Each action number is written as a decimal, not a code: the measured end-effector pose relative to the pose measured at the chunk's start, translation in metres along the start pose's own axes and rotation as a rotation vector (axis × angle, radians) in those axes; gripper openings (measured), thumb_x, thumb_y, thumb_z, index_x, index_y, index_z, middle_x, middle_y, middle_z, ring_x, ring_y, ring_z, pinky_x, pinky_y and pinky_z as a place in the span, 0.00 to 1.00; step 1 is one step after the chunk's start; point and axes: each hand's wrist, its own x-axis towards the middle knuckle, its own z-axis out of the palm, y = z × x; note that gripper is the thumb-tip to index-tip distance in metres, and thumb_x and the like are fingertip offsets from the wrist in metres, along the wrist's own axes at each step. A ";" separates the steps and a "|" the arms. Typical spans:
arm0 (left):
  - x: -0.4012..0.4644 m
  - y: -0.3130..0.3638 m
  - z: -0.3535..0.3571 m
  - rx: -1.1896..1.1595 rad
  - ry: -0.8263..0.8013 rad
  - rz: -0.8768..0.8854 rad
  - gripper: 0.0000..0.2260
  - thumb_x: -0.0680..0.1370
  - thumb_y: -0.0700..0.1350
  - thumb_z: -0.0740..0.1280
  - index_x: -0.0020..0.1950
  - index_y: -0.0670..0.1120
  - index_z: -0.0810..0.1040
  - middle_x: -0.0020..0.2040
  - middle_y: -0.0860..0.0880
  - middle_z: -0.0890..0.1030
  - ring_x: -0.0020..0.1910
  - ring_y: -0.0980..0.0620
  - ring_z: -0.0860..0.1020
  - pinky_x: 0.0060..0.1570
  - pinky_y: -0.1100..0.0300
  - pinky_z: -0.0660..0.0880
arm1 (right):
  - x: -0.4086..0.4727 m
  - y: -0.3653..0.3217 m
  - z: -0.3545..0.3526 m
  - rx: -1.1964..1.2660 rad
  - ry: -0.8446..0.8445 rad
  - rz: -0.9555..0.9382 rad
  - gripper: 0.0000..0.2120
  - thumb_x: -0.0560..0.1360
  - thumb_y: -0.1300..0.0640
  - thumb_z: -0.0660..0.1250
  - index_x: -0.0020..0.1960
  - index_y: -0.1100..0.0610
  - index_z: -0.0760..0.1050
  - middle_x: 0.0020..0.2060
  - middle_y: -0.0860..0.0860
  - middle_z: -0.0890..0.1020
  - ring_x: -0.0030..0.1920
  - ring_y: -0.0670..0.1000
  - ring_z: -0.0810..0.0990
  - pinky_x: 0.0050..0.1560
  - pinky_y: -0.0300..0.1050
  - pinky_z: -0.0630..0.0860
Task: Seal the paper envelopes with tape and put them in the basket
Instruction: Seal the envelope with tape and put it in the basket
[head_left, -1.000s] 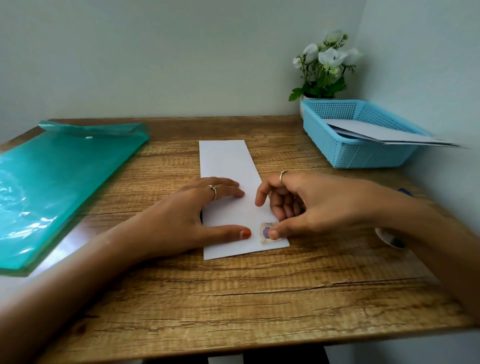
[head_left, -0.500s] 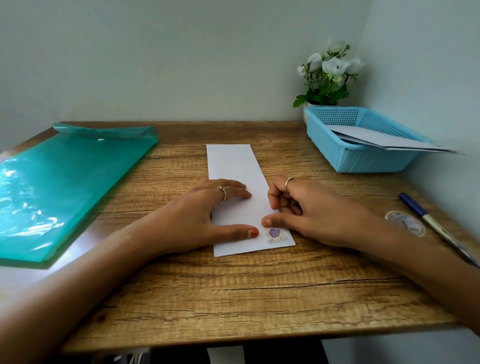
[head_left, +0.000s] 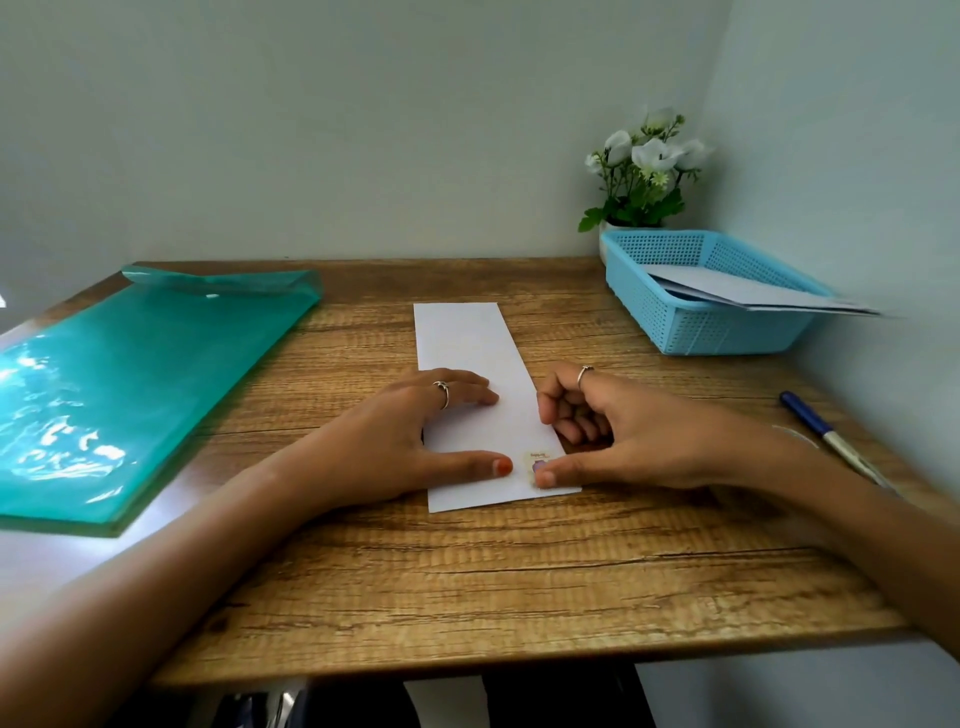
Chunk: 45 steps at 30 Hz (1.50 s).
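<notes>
The white envelope (head_left: 475, 395) is lying flat mid-worktop (head_left: 519, 571). The left hand (head_left: 395, 441) is spread open, pinning it down, while the right hand (head_left: 613, 436) is half-curled, thumb pressing a small sticker (head_left: 537, 460) near the envelope's near edge. The blue basket (head_left: 701, 322) is sitting far right, already holding envelopes.

Home office corner, wooden desk (head_left: 519, 597), document folder (head_left: 130, 384), pen (head_left: 826, 431), potted flowers (head_left: 644, 176)

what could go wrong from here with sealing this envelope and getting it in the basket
1. The sticker sits close to the envelope corner, pressed only by the right hand thumb; it may bond weakly or crooked.
2. The left hand pins just the near end, so the far end could pivot.
3. The basket already holds papers overhanging its rim; adding another might slide them out.
</notes>
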 end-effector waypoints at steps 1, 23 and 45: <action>0.000 0.000 0.000 -0.001 -0.002 -0.004 0.32 0.66 0.69 0.63 0.69 0.64 0.64 0.72 0.64 0.62 0.62 0.68 0.59 0.63 0.65 0.59 | -0.001 0.000 -0.003 0.019 -0.029 0.014 0.19 0.66 0.45 0.75 0.51 0.46 0.70 0.40 0.46 0.74 0.38 0.41 0.70 0.40 0.37 0.73; -0.003 0.006 0.001 0.023 0.027 -0.034 0.31 0.68 0.67 0.64 0.69 0.62 0.64 0.73 0.61 0.62 0.68 0.63 0.61 0.65 0.62 0.60 | 0.010 -0.031 0.025 -0.095 0.425 0.233 0.18 0.76 0.44 0.64 0.63 0.48 0.73 0.47 0.43 0.77 0.49 0.43 0.75 0.52 0.44 0.75; -0.004 0.003 0.002 -0.030 0.128 -0.060 0.39 0.67 0.68 0.65 0.74 0.60 0.55 0.76 0.59 0.54 0.72 0.57 0.58 0.67 0.58 0.61 | 0.016 -0.037 0.017 0.700 0.324 0.415 0.17 0.76 0.62 0.66 0.64 0.55 0.72 0.51 0.54 0.82 0.46 0.51 0.84 0.48 0.47 0.81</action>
